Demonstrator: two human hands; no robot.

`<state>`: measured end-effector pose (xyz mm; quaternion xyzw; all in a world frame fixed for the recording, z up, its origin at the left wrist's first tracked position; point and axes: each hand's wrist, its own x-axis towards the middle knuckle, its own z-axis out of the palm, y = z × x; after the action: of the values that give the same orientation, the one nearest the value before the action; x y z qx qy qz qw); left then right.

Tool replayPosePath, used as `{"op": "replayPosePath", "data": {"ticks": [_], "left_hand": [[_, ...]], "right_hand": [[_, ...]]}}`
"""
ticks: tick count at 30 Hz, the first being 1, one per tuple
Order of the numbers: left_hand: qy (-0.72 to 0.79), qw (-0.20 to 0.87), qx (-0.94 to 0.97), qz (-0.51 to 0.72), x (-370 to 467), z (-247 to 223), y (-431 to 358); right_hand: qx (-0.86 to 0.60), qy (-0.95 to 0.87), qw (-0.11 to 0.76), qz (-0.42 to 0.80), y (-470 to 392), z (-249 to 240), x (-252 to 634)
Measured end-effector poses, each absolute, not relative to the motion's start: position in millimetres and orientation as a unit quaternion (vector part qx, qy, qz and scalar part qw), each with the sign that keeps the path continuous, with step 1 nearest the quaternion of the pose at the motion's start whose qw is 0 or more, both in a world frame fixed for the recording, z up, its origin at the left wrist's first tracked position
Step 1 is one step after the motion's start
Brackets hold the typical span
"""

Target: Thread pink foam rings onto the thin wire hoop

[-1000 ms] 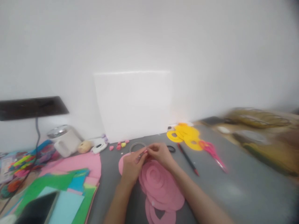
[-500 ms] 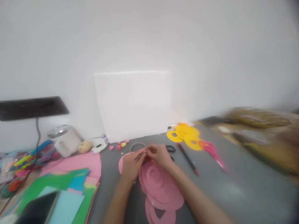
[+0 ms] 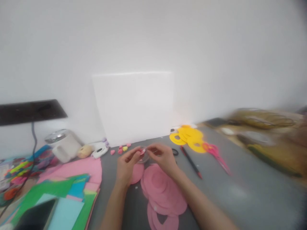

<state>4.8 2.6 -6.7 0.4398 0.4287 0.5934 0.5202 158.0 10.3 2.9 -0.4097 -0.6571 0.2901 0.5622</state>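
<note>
My left hand (image 3: 126,166) is closed, its thumb and fingers pinching a small pink piece (image 3: 142,151). Close by on the right, my right hand (image 3: 164,158) has thumb and forefinger pressed together at a small whitish bit, too blurred to name. Just below the fingertips shows part of a grey ring (image 3: 145,159), like a roll of tape. A pink paper circle (image 3: 137,173) lies partly behind my left hand. Between my forearms is a pile of pink paper circles and rings (image 3: 165,199).
Yellow paper rings (image 3: 190,137), pink scissors (image 3: 218,158), a dark pencil (image 3: 191,162) and a black scissor handle (image 3: 176,152) lie to the right. Small heart-shaped beads (image 3: 120,150), coloured sheets (image 3: 62,204) and a phone (image 3: 35,215) are at left. A white board (image 3: 134,108) leans on the wall.
My hands have drawn slightly apart, my left hand moving left and up, and the small pink piece has come into view between them. The view has shifted slightly.
</note>
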Motion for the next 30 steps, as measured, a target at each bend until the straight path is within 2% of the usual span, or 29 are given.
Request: {"op": "replayPosePath", "data": {"ticks": [8, 14, 22, 30], "left_hand": [[0.443, 0.506, 0.467, 0.574, 7.4, -1.1, 0.2], [0.466, 0.472, 0.498, 0.558, 6.9, -1.6, 0.7], [0.459, 0.482, 0.497, 0.557, 6.6, -5.1, 2.0], [0.447, 0.489, 0.504, 0.554, 6.8, -4.4, 0.7]], "right_hand": [[-0.405, -0.660, 0.550, 0.313, 11.1, -0.9, 154.9], [-0.406, -0.606, 0.543, 0.416, 9.5, 5.3, 154.5], [-0.421, -0.601, 0.539, 0.414, 12.5, 2.5, 155.4], [-0.382, -0.571, 0.544, 0.482, 13.3, 1.1, 156.0]]}}
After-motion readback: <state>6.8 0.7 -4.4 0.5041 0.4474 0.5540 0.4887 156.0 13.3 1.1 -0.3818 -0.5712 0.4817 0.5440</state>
